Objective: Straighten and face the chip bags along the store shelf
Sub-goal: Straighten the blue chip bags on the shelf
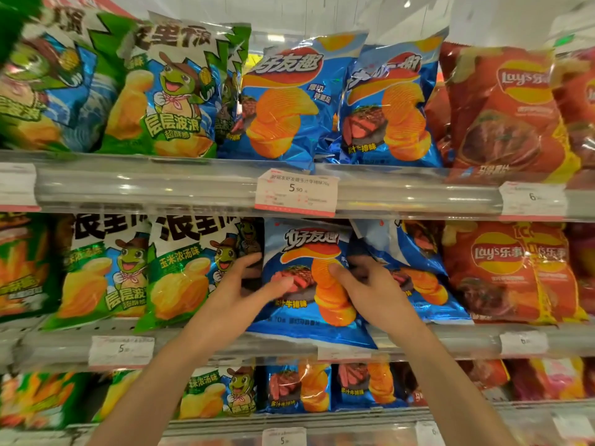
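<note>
I have both hands on the front blue steak-flavour chip bag (302, 284) on the middle shelf (225, 344). My left hand (248, 284) grips its left edge, fingers tucked behind and thumb across the front; my right hand (363, 284) pinches the right side, thumb on the printed chips, fingers curled behind. So both hands are closed on this one bag. It stands at the shelf's front lip, its bottom edge overhanging the rail a little, its face towards me and tilted slightly.

I judge the step in hand to be squaring this bag in its lane. The next move calls for setting its base back behind the rail and turning it upright, so it lines up with the second blue bag (415, 272) just beside it on the right, which leans and is partly covered.

The blue bags carry the name 好友趣, and the front one shows 汁牛排味 low on its face. The green bags (180, 272) to the left read 玉米浓汤味 and 层层波浪, with a cartoon turtle in a hat. The red bags (495, 268) to the right say Lay's 乐事. The price tag (296, 192) on the upper shelf rail reads 5.90; the other tags are too blurred to read in full.
</note>
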Available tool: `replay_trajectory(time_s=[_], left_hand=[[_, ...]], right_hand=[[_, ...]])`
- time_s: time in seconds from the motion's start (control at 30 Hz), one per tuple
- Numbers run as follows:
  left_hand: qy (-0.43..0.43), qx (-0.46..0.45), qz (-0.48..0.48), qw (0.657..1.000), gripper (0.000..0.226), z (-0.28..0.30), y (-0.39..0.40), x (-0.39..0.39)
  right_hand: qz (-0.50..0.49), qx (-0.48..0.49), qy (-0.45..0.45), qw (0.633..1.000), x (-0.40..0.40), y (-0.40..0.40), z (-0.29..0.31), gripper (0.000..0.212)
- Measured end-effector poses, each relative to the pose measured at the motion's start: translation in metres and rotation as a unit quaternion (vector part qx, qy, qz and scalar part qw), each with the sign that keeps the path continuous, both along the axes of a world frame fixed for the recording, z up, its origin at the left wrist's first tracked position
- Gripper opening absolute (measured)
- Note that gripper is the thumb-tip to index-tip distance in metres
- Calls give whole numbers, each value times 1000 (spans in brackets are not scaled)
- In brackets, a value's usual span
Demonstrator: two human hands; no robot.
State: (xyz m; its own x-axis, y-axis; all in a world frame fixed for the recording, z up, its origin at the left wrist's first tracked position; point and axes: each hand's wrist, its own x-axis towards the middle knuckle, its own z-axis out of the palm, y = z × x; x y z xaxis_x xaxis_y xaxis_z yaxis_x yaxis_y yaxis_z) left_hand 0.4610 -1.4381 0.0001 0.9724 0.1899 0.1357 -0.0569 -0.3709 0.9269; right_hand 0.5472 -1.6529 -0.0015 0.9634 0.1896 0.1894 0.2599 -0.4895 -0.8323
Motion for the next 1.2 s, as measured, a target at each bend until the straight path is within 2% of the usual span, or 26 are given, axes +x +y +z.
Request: replay_trajectory(time_s=[0.07,0.13,0.23,0.3,0.4,0.47,0.5,0.57,0.63,0.7,0.8,0.87,1.03,1.2], left_hand=[[16,-29,18,999,93,5,-1,7],[12,-20,27,999,79,8,-4,15],[3,-4,35,999,74,5,-10,24],[-27,-33,35,999,69,-1,-10,20],[-57,-71,36,995,65,-5,-1,8],[-75,-64,49,994,61,-3,9,-1],[-84,-56,60,993,57,-1,15,-5],[-92,-43,82,991,54,3,28,-12],[-94,-37,95,990,57,6,40,-19],[-93,-40,103,990,59,7,50,-24],[-90,-40,112,989,51,9,62,-30],[-89,-34,116,989,47,9,67,-33],[-99,-18,129,987,68,9,75,-36],[-107,-15,140,984,71,7,76,-38]], right_hand=[[-2,11,-2,1000,-1,-2,-4,58],[1,26,-10,1000,-6,-2,-5,54],[26,55,-31,998,-18,-2,-7,36],[44,88,-38,994,-24,-3,-8,24],[36,141,-42,988,-26,-3,-6,16],[-4,96,-68,993,-15,-1,-8,17],[-20,52,-85,995,-9,2,-9,22],[-35,-33,-108,993,7,12,-12,47],[-50,-119,-91,987,20,26,-12,67],[-46,-182,-25,982,30,36,-11,86],[-21,-193,90,977,40,43,-13,105],[-26,-179,97,979,44,43,-18,105],[-48,-30,-19,998,42,44,-26,72],[-49,66,-133,988,36,56,-33,73]])
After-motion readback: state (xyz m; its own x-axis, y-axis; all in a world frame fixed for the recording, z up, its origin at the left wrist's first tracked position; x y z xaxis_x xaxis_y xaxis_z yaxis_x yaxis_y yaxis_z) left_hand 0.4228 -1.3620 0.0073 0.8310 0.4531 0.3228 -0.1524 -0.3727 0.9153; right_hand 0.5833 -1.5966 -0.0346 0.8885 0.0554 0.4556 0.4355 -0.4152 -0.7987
